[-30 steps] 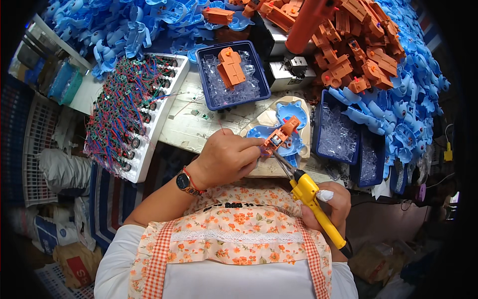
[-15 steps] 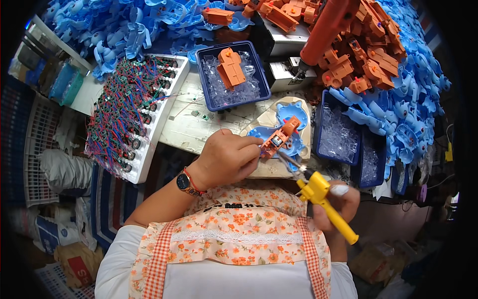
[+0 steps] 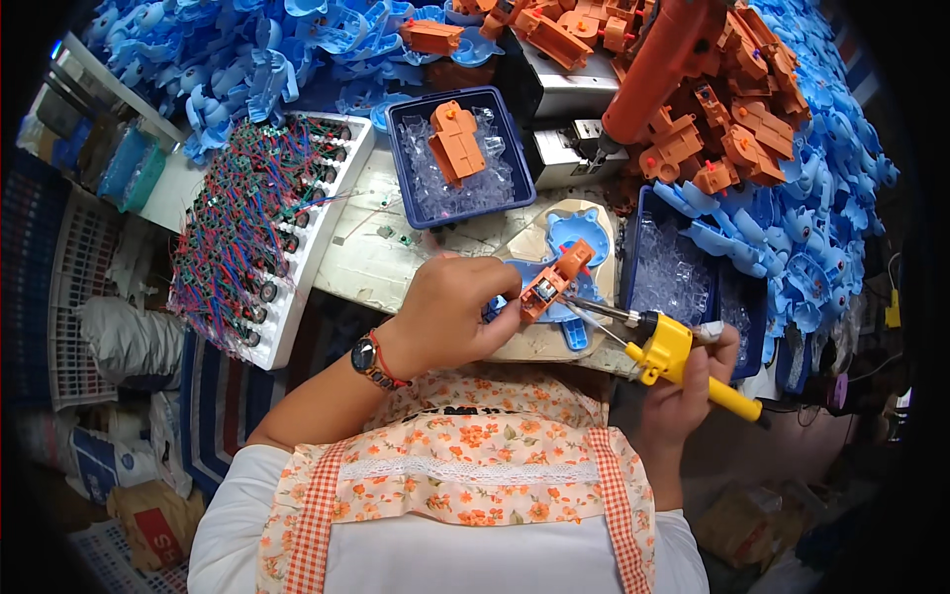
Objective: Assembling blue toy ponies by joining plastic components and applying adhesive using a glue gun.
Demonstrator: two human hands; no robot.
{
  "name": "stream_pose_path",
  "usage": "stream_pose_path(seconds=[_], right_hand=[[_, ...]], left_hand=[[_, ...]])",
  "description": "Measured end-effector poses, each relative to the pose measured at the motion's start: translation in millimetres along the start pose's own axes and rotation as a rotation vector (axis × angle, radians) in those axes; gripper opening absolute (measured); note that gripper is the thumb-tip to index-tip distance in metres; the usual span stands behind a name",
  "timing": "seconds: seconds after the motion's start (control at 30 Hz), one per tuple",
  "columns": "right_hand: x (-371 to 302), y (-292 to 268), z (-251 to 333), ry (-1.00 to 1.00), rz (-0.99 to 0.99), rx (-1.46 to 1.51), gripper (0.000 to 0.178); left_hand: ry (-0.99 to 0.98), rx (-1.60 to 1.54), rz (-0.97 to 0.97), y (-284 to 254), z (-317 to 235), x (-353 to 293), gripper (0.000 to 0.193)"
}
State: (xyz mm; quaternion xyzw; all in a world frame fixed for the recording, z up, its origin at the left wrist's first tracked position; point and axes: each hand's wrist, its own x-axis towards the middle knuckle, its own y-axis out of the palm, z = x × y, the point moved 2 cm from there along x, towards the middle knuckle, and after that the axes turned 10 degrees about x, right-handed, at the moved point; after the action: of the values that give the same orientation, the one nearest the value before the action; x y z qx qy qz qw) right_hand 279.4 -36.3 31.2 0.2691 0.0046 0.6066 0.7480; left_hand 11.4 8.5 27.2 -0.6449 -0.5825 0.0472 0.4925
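Orange housing (image 3: 550, 288): should the left hand (image 3: 453, 307), pinching its end, slacken, we judge that the iron (image 3: 669, 350) could slip and scorch plastic or skin. We find the housing near the table's (image 3: 376, 269) front edge, between that hand and the right hand (image 3: 687, 394), which grips the iron.

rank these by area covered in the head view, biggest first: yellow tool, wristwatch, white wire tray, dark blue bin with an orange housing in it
1. White wire tray
2. Dark blue bin
3. Yellow tool
4. Wristwatch
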Motion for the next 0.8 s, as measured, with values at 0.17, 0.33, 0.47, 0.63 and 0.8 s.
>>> stream_pose_path(seconds=[0.17,0.33,0.47,0.63,0.8], right_hand=[[6.7,18.5,16.0,-0.154,0.267,-0.211,0.034],[15.6,29.3,18.2,-0.256,0.373,-0.392,0.031],[22.7,37.4,19.0,-0.304,0.477,-0.472,0.032],[25.1,42.7,20.8,-0.329,0.521,-0.511,0.034],[25.4,45.3,21.1,-0.351,0.529,-0.512,0.034]], left_hand=[[-0.061,-0.026,0.086,-1.4,-2.1,5.3,0.004],[-0.018,-0.045,0.088,0.6,-1.2,6.3,0.005],[-0.033,-0.047,0.107,-0.1,-1.6,6.8,0.005],[-0.032,-0.037,0.124,-0.2,-1.2,7.5,0.006],[-0.047,-0.035,0.157,-0.2,-1.3,8.3,0.007]])
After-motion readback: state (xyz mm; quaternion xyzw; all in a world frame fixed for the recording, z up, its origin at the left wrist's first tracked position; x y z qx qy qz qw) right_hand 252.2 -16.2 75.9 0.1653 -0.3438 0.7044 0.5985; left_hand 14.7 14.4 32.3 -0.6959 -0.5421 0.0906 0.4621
